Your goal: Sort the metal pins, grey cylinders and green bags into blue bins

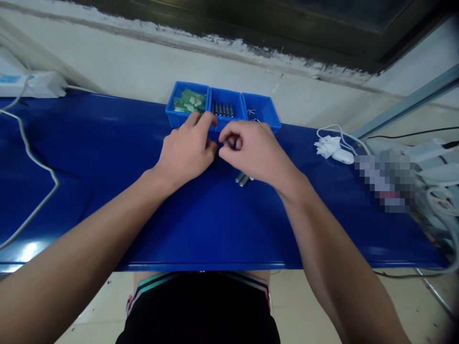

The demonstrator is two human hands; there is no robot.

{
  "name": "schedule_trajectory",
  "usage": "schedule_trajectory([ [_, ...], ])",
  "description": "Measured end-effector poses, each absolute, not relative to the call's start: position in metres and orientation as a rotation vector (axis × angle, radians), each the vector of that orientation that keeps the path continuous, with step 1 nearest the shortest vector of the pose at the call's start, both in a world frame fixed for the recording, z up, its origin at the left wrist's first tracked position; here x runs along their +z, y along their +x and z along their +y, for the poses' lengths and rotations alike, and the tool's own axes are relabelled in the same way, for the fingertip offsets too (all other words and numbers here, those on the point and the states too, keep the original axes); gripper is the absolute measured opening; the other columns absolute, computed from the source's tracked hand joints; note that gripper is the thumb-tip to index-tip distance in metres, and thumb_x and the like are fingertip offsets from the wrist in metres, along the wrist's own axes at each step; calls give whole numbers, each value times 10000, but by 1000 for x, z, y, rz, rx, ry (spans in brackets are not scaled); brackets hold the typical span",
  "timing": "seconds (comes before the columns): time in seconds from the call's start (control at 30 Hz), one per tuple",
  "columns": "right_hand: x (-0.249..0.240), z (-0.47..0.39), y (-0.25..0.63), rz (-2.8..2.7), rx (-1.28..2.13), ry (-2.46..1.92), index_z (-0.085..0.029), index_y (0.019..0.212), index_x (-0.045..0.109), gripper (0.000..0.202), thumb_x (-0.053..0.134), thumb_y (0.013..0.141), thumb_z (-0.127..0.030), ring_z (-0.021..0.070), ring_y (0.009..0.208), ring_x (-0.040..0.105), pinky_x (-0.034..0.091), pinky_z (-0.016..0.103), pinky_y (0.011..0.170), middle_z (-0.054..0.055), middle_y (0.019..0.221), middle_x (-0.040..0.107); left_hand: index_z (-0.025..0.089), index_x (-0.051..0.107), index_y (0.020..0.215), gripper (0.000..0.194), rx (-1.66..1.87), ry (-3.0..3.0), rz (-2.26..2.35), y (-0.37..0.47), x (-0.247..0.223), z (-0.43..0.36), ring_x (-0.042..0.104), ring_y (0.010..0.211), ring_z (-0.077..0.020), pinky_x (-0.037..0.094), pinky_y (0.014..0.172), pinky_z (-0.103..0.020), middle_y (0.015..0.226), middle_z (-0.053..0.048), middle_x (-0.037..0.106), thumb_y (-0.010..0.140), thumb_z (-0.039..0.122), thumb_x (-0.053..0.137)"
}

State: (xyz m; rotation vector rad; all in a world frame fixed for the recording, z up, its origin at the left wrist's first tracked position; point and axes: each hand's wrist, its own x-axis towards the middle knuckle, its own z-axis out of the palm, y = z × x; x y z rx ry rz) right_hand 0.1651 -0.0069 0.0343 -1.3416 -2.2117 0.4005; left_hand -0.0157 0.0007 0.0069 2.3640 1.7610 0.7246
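Observation:
My left hand [188, 150] is over the blue table, its fingers curled and apart, with nothing visible between them. Close to its right, my right hand [251, 148] pinches with thumb and index finger around something small and dark, too hidden to name. Below my right hand, metal cylinders [244, 180] lie side by side on the table, partly covered by the hand. Behind both hands stand three joined blue bins: the left bin [177, 119] holds green packets, the middle bin [225, 95] several metal cylinders, the right bin [270, 117] small metal pieces.
The blue table [201, 229] runs along a wall. At the right are a crumpled tissue [327, 146], a white case [343, 156], cables and a blurred item [387, 184]. A white cable [48, 167] crosses the left side, near a white package [34, 86].

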Motion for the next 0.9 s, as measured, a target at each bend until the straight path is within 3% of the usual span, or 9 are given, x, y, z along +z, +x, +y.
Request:
schedule_trajectory([
  [0.27, 24, 15, 170, -1730, 682, -1248, -220, 1070, 711, 208, 679, 880, -141, 151, 871, 668, 518, 286, 772, -8, 915, 649, 310, 608, 1387, 501, 1057, 2435, 1479, -15, 2, 3, 730, 1199, -346, 646, 913, -480, 1517, -94, 601, 911, 381, 747],
  [0.47, 20, 15, 167, -1670, 860, -1211, -237, 1093, 685, 226, 688, 888, -142, 128, 787, 652, 487, 245, 670, -35, 842, 634, 314, 677, 1318, 348, 1101, 2503, 1303, -16, 1, 6, 691, 1272, -336, 660, 911, -493, 1492, -82, 621, 970, 341, 686],
  [0.6, 22, 14, 165, -1653, 875, -1186, -237, 1047, 669, 201, 713, 879, -137, 129, 831, 664, 512, 240, 706, -35, 863, 639, 321, 683, 1328, 340, 1104, 2519, 1268, -16, 2, 6, 684, 1296, -319, 671, 929, -497, 1508, -85, 614, 989, 332, 669],
  [0.9, 22, 12, 163, -1634, 922, -1199, -235, 1009, 689, 150, 725, 888, -154, 115, 716, 577, 446, 251, 640, -43, 811, 597, 315, 717, 1227, 313, 1221, 2458, 1203, -15, 2, 4, 727, 1245, -348, 679, 939, -540, 1494, -96, 612, 916, 286, 689],
])
